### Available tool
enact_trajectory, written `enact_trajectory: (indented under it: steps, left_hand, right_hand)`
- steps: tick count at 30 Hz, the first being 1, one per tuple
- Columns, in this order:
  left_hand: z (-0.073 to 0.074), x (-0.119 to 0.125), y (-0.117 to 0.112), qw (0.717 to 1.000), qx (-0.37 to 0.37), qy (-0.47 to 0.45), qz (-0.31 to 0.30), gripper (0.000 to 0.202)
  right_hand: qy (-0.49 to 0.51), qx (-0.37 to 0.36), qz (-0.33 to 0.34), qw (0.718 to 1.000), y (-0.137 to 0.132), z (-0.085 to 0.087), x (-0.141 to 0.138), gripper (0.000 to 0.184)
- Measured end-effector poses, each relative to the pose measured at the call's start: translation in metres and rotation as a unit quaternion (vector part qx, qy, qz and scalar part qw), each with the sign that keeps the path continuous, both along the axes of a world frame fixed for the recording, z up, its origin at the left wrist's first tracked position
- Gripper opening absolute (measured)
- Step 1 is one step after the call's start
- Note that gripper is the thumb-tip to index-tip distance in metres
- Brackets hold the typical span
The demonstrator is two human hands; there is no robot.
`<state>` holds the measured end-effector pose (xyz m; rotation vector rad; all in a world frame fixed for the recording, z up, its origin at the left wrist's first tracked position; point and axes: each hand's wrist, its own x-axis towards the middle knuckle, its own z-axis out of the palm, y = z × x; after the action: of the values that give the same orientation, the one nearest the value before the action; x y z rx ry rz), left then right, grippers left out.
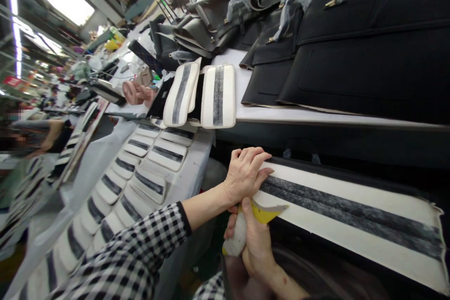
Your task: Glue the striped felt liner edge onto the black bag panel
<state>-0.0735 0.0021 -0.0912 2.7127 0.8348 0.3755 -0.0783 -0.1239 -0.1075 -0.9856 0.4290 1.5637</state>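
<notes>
A long white panel (pixel 351 201) with a mottled dark stripe down its middle stretches from the centre to the right edge. My left hand (pixel 248 173) is closed on its near left end, with bent fingers at the upper edge and the thumb on the white face. Just below, my right hand (pixel 258 239) is wrapped round the pale handle of a tool (pixel 267 213) with a yellow, pointed, curved head. The head's tip lies close to the panel's lower edge; whether they touch, I cannot tell. The tool's exact kind is unclear.
Smaller striped white pieces (pixel 167 154) lie in rows on a covered table at left. More striped pieces (pixel 218 96) overhang the white table edge ahead. Black leather bag parts (pixel 369 65) cover its right side. A pink fan (pixel 135 93) stands farther left.
</notes>
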Motion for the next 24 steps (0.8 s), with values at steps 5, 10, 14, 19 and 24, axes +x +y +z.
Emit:
enact_trajectory:
  steps: [5, 10, 14, 19, 24]
  left_hand:
    - [-0.005, -0.003, 0.002, 0.978, -0.160, -0.117, 0.069, 0.036]
    - [-0.017, -0.021, -0.005, 0.766, -0.437, -0.418, 0.217, 0.052]
    - [-0.024, -0.051, -0.035, 0.698, -0.494, -0.453, 0.253, 0.053]
    - [-0.023, -0.062, -0.067, 0.776, -0.483, -0.346, 0.211, 0.063]
    - [-0.025, -0.050, -0.069, 0.797, -0.452, -0.294, 0.271, 0.060]
  right_hand:
    - [-0.002, 0.057, 0.040, 0.998, -0.016, 0.010, 0.004, 0.055]
    - [-0.052, 0.094, 0.062, 0.992, -0.047, 0.032, 0.047, 0.054]
    - [-0.134, 0.081, 0.043, 0.987, -0.062, 0.045, 0.104, 0.052]
    - [-0.313, 0.080, 0.064, 0.944, -0.069, 0.044, 0.191, 0.054]
    - [-0.434, 0.044, -0.001, 0.900, -0.083, 0.061, 0.284, 0.051]
